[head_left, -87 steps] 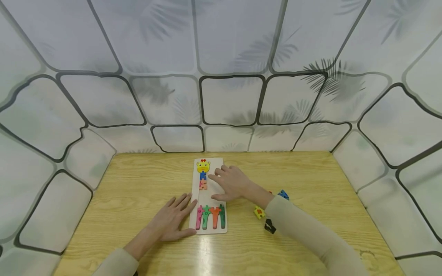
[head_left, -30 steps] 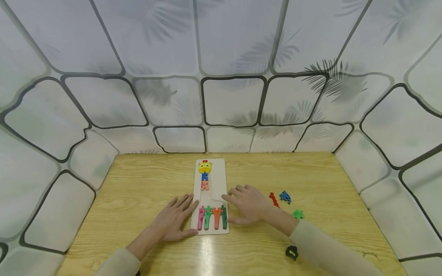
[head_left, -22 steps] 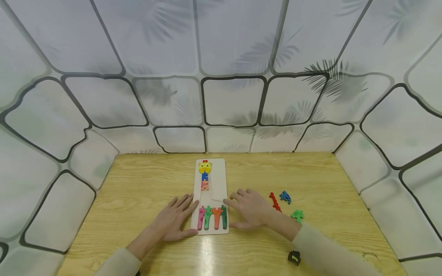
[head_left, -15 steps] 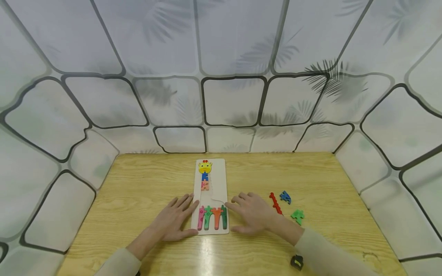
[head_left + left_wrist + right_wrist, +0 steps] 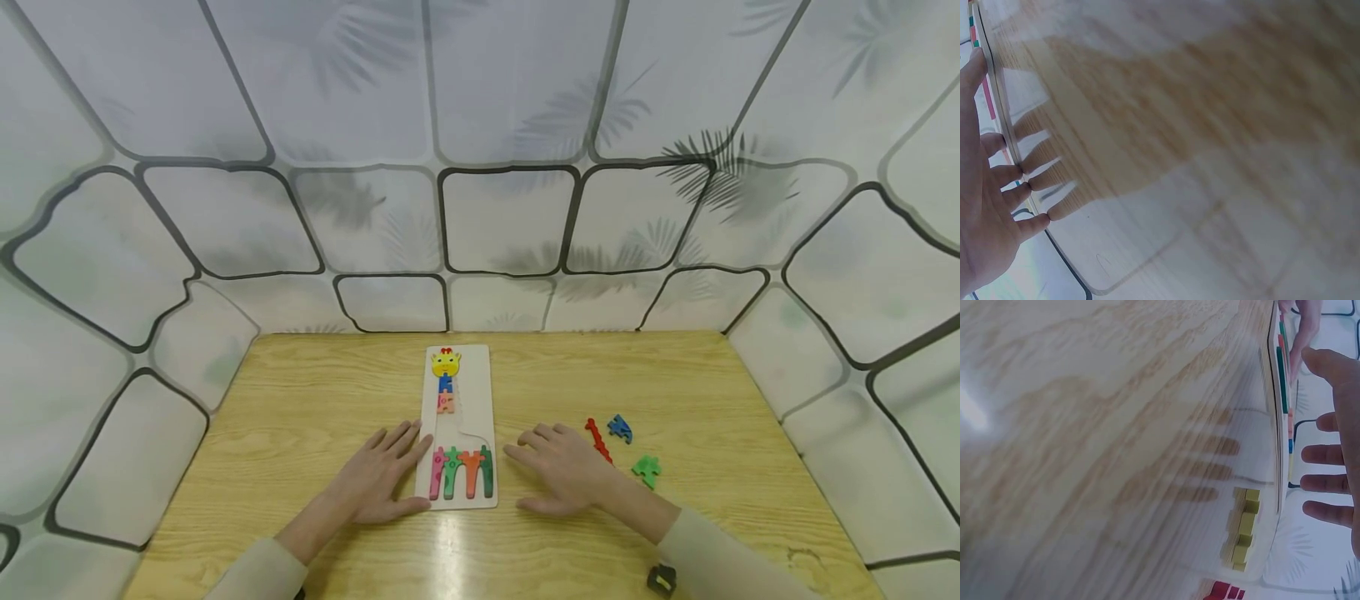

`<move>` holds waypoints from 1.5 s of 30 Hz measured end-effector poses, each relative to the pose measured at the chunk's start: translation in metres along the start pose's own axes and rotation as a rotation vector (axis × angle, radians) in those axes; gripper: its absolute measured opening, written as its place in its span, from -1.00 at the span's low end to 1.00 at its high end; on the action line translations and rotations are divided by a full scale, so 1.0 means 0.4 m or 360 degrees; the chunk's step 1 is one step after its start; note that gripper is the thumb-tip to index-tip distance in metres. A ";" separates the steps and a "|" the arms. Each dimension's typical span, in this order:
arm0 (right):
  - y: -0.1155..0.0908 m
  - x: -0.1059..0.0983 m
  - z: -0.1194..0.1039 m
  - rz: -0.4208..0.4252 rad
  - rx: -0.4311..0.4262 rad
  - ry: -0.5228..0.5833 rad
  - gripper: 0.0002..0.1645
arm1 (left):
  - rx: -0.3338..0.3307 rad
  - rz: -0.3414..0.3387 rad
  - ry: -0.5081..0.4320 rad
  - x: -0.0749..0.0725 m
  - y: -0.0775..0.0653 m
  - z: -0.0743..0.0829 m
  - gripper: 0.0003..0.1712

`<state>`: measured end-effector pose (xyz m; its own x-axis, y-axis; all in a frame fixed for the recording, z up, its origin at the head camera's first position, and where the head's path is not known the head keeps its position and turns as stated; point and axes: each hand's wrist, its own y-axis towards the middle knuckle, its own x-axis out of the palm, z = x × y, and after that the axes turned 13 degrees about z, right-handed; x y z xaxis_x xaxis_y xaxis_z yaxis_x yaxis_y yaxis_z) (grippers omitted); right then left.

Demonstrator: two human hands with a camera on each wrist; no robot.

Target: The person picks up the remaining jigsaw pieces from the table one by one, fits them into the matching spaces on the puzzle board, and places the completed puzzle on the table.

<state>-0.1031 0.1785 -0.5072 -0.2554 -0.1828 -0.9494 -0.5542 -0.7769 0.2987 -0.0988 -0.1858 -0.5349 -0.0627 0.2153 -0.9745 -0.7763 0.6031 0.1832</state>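
Note:
A white puzzle board (image 5: 472, 392) lies on the table, bearing a yellow giraffe head (image 5: 446, 363), a blue neck piece (image 5: 446, 383), a salmon-pink piece (image 5: 446, 403), and pink, green, orange and dark green leg pieces (image 5: 471, 475) at its near end. My left hand (image 5: 375, 479), fingers spread, rests along the board's left edge, holding nothing. My right hand (image 5: 562, 471) hovers just right of the board with its fingers apart and nothing between them. Below it, a yellow piece (image 5: 1245, 531) lies on the table in the right wrist view; the hand hides it in the head view.
Right of my right hand lie a red strip piece (image 5: 598, 440), a blue piece (image 5: 619, 428) and a green piece (image 5: 647, 470). A small black device (image 5: 662, 579) shows beside the right sleeve. A pale patterned curtain (image 5: 502, 217) stands behind the wooden table (image 5: 330, 375).
My right hand has moved from over the board to its right side and back toward me, uncovering the red, blue and green pieces. The left hand stays on the board's edge.

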 end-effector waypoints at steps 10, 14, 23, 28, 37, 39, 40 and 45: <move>-0.049 -0.007 0.018 0.0045 0.0072 -0.0003 -0.10 | -0.0020 -0.0032 -0.0012 -0.004 0.002 0.002 0.12; -0.068 -0.012 0.025 0.0098 0.0098 0.0002 -0.09 | -0.0016 -0.0026 -0.0007 -0.002 0.001 0.001 0.11; -0.105 -0.024 0.040 0.0188 0.0154 -0.0021 -0.09 | -0.0014 -0.0023 -0.0017 -0.004 0.000 0.002 0.10; -0.123 -0.027 0.047 0.0205 0.0194 -0.0013 -0.09 | -0.0010 -0.0017 -0.0017 -0.007 0.000 0.003 0.10; -0.156 -0.027 0.070 0.0295 0.0250 -0.0033 -0.09 | -0.0013 -0.0025 -0.0019 -0.007 0.000 0.002 0.10; -0.164 -0.027 0.075 0.0293 0.0273 -0.0038 -0.09 | -0.0016 -0.0033 -0.0020 -0.007 0.001 0.002 0.10; -0.168 -0.029 0.077 0.0293 0.0283 -0.0041 -0.09 | -0.0017 -0.0037 -0.0021 -0.007 0.000 0.002 0.11; -0.188 -0.036 0.086 0.0286 0.0328 -0.0097 -0.08 | -0.0029 -0.0048 -0.0036 -0.008 0.001 0.002 0.11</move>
<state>-0.0850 0.2601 -0.5126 -0.4081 -0.2653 -0.8735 -0.6434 -0.5952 0.4814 -0.0985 -0.1858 -0.5315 -0.0251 0.2148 -0.9763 -0.7889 0.5956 0.1513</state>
